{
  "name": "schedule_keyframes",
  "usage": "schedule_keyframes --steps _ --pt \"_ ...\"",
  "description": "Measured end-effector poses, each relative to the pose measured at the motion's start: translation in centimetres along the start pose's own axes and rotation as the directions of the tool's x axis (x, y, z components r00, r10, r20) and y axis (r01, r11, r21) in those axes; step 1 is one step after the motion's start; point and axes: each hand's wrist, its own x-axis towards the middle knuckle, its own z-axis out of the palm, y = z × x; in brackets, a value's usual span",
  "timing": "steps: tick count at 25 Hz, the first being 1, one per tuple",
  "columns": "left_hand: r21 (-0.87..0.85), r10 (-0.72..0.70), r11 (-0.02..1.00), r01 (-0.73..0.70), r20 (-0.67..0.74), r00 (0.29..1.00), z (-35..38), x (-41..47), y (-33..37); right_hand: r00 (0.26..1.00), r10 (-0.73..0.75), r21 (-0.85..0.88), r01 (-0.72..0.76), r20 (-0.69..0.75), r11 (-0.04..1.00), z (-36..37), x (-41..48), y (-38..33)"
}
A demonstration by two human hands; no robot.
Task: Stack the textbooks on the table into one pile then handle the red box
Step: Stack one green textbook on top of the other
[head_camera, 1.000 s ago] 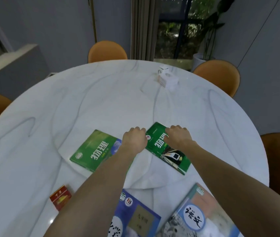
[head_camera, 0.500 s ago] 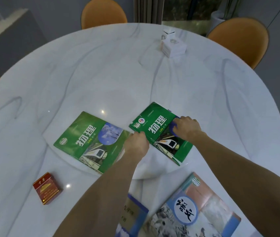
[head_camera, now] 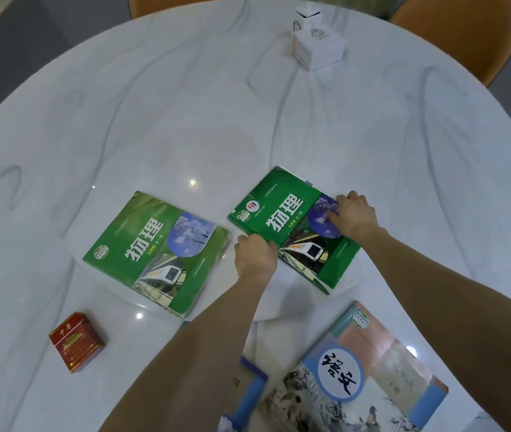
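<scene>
I see the right-hand green physics textbook (head_camera: 291,226) lying flat and skewed just right of the frame's centre, with both hands on it. My left hand (head_camera: 255,255) is curled at its lower-left edge, fingers tucked at the cover's rim; whether they have got under the book I cannot tell. My right hand (head_camera: 355,215) lies on its right corner, fingers spread flat on the purple patch of the cover, pressing rather than gripping.

A second green physics textbook (head_camera: 157,254) lies flat to the left of it, apart from it, untouched. At the lower right of the frame a Chinese-language textbook (head_camera: 357,378) with a white circle on its cover lies flat, and beside it at the bottom edge a blue-covered book (head_camera: 248,397) shows partly from under my left forearm.

The red box (head_camera: 76,342) stands at the lower left, well apart from the hands.

All rest on the white marble tabletop (head_camera: 185,104). A small white box (head_camera: 318,49) stands at the upper right, and an orange chair (head_camera: 466,32) shows beyond the rim.
</scene>
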Motion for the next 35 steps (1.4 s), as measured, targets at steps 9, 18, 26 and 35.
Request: schedule_keyframes --steps 9,18,26,35 --pt "-0.201 -0.138 0.971 0.13 -0.028 0.99 -0.5 1.9 1.1 0.988 0.153 0.191 -0.149 -0.006 0.97 0.9 -0.1 -0.8" --pt "-0.113 -0.081 0.991 0.069 -0.1 0.992 -2.2 4.7 0.8 0.974 0.221 0.334 -0.192 -0.049 0.923 2.4 -1.2 -2.9" --pt "-0.001 0.095 0.995 -0.096 -0.141 0.985 -2.3 6.1 -0.4 0.959 0.271 0.421 -0.21 -0.088 0.882 3.0 -1.7 -3.8" --pt "0.018 0.154 0.988 -0.153 -0.131 0.979 -2.8 6.4 -0.8 0.954 0.289 0.401 -0.233 -0.084 0.886 2.9 -2.0 -4.4"
